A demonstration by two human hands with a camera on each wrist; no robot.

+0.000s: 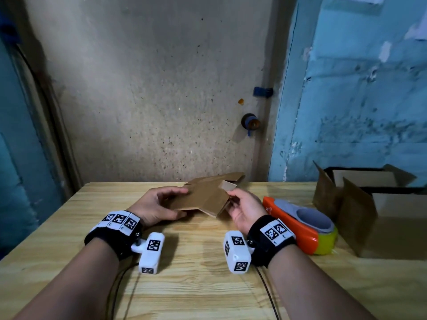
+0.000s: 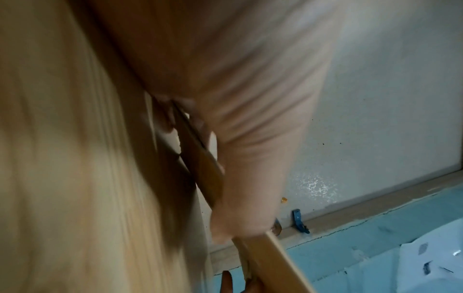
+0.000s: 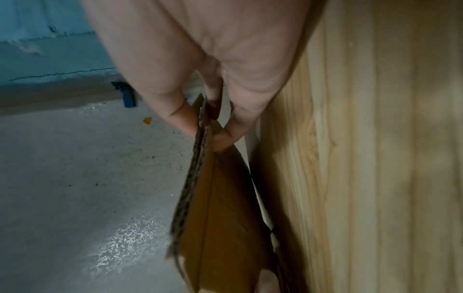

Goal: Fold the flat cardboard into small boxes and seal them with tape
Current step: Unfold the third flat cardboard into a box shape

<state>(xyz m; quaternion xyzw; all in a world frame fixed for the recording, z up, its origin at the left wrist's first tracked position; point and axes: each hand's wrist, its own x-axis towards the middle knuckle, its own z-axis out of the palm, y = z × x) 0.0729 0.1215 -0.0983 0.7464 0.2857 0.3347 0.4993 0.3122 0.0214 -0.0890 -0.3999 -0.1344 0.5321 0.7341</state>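
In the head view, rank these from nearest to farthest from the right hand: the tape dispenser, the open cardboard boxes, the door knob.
Measured from the right hand, which holds the flat cardboard:
1. Tape dispenser: lying on the table just to the hand's right.
2. Open cardboard boxes: farther right, at the table's right edge.
3. Door knob: on the door beyond the table's far edge.
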